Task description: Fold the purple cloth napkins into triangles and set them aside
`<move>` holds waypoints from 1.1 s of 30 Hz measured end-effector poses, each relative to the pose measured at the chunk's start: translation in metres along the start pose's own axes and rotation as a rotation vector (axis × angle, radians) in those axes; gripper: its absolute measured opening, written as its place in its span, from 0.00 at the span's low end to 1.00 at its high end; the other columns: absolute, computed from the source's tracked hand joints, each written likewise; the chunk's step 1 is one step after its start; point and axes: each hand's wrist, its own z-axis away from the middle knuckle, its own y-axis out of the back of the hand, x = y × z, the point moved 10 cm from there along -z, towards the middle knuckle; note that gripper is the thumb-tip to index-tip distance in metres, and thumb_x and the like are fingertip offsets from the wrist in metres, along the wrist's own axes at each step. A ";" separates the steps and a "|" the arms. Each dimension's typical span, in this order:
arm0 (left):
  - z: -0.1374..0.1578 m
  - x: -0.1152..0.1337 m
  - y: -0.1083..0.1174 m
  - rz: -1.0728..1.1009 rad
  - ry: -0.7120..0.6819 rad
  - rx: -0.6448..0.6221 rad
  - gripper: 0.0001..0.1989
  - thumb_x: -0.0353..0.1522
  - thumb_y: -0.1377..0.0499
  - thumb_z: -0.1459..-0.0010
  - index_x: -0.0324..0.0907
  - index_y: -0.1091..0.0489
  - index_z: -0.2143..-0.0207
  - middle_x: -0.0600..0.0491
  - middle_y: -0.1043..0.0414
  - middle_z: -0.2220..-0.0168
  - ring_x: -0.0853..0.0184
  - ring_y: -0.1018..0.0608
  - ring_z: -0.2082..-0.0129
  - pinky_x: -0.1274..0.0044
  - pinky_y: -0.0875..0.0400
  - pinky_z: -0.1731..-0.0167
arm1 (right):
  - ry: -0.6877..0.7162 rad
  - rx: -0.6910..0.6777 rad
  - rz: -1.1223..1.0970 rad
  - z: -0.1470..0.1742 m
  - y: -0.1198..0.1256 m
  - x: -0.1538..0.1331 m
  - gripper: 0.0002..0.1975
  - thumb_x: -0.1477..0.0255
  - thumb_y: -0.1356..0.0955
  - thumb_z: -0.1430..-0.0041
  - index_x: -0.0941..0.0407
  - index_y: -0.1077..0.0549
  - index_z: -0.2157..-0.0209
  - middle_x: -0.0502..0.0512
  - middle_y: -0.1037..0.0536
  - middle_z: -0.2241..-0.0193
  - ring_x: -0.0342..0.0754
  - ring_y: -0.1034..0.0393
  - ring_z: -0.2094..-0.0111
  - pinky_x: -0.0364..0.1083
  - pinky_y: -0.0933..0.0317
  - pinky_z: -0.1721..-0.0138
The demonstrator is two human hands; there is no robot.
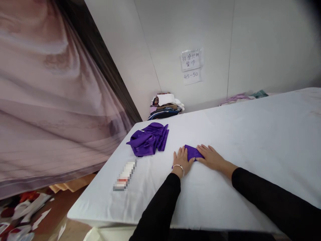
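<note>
Flat and spread, the fingers of the left hand (181, 158) and right hand (210, 155) press a small folded purple cloth (192, 152) onto the white-covered table (250, 134). It looks light, soft and probably slippery; corners offer the likeliest grip. Crumpled purple fabric (149, 139) lies nearby.

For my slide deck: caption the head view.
Both hands, left hand and right hand, press flat on a folded purple cloth on a white-covered table.

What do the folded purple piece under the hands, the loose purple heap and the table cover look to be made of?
Folded purple piece: thin cloth, pressed flat by left hand and right hand. Purple heap: probably satin-like fabric, with soft sheen and limp folds. Table cover: white matte cloth, faintly creased.
</note>
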 end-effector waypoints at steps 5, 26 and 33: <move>-0.001 -0.003 -0.009 0.020 -0.002 -0.002 0.38 0.51 0.70 0.42 0.36 0.59 0.37 0.48 0.64 0.35 0.57 0.58 0.37 0.60 0.63 0.41 | -0.040 -0.036 0.009 -0.004 0.004 -0.001 0.39 0.46 0.51 0.44 0.55 0.51 0.38 0.59 0.49 0.38 0.57 0.62 0.38 0.59 0.70 0.41; -0.008 -0.012 -0.015 -0.001 0.036 -0.055 0.33 0.40 0.58 0.44 0.38 0.59 0.37 0.52 0.62 0.36 0.57 0.57 0.37 0.60 0.62 0.40 | 0.127 -0.112 -0.225 -0.044 0.004 -0.057 0.40 0.46 0.46 0.44 0.56 0.57 0.37 0.60 0.54 0.37 0.54 0.65 0.37 0.55 0.71 0.41; -0.012 -0.027 -0.027 -0.015 0.019 0.005 0.34 0.44 0.57 0.45 0.39 0.54 0.38 0.52 0.59 0.37 0.56 0.53 0.37 0.58 0.60 0.41 | 0.164 -0.066 -0.213 -0.040 0.011 -0.052 0.42 0.45 0.45 0.45 0.58 0.54 0.38 0.62 0.53 0.38 0.57 0.64 0.38 0.59 0.71 0.41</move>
